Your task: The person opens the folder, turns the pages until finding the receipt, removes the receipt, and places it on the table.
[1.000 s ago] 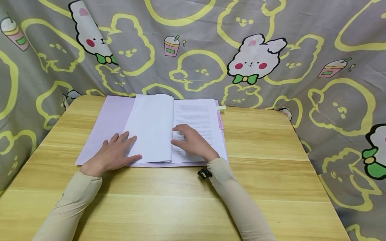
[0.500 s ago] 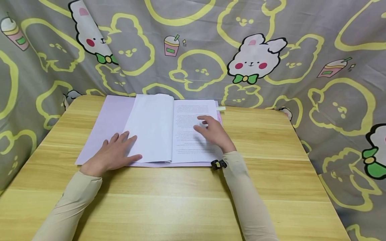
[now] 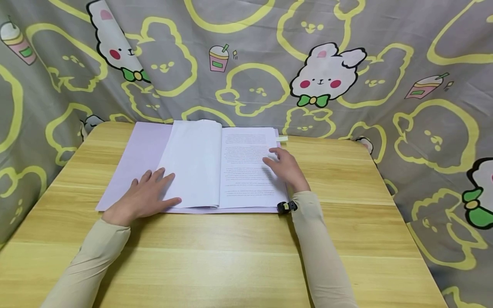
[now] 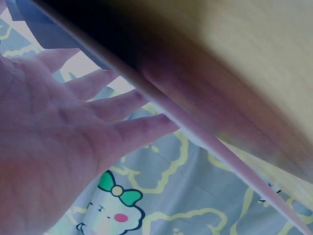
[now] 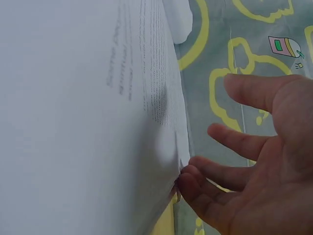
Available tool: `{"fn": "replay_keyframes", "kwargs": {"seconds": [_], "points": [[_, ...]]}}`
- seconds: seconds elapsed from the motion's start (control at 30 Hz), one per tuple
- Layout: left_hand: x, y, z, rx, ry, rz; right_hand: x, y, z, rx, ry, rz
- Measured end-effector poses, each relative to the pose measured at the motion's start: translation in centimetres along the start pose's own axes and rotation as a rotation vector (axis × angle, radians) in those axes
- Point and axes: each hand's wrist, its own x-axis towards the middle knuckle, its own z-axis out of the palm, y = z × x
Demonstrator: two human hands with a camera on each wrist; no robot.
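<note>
A light purple folder (image 3: 142, 145) lies spread on the table with white sheets in it. A blank white page (image 3: 194, 162) is turned to the left, and a printed page (image 3: 244, 171) faces up on the right. My left hand (image 3: 142, 194) rests with spread fingers across the blank page and the folder's cover; its palm (image 4: 49, 132) shows in the left wrist view. At the printed page's right edge is my right hand (image 3: 286, 169), fingers loosely bent. In the right wrist view its lower fingertips (image 5: 188, 183) are at the sheets' edge; whether they touch is unclear.
A pale yellow tab (image 3: 282, 138) sticks out from the sheets' right side. The wooden table (image 3: 208, 261) reaches back to a grey cartoon-print curtain (image 3: 254, 51). A small black device (image 3: 286, 207) sits at my right wrist.
My right hand has moved rightward from the middle of the opened folder, over the printed page, to its right edge. The pink tab there is now hidden. My left hand stays in place.
</note>
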Motion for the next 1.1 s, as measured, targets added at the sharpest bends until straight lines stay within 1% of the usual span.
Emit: {"fn": "replay_keyframes", "kwargs": {"seconds": [0.2,0.37,0.47,0.6,0.77,0.97,1.1], "points": [[0.03,0.04,0.01,-0.001,0.009,0.000,0.26,0.27,0.15,-0.019,0.003,0.041],[0.05,0.15,-0.03,0.002,-0.004,-0.002,0.25,0.32,0.26,0.001,-0.004,0.077],[0.04,0.13,-0.03,-0.001,-0.007,-0.005,0.32,0.43,0.31,0.010,-0.012,0.082],[0.04,0.03,0.01,-0.005,-0.005,-0.003,0.35,0.43,0.31,0.005,-0.007,0.065],[0.06,0.06,-0.05,-0.004,-0.008,-0.006,0.27,0.07,0.17,0.004,0.029,0.027],[0.05,0.07,-0.08,0.002,-0.008,-0.006,0.26,0.11,-0.01,0.021,0.031,0.021],[0.06,0.04,-0.07,-0.001,-0.009,-0.007,0.44,0.48,0.04,0.059,0.035,0.015]]}}
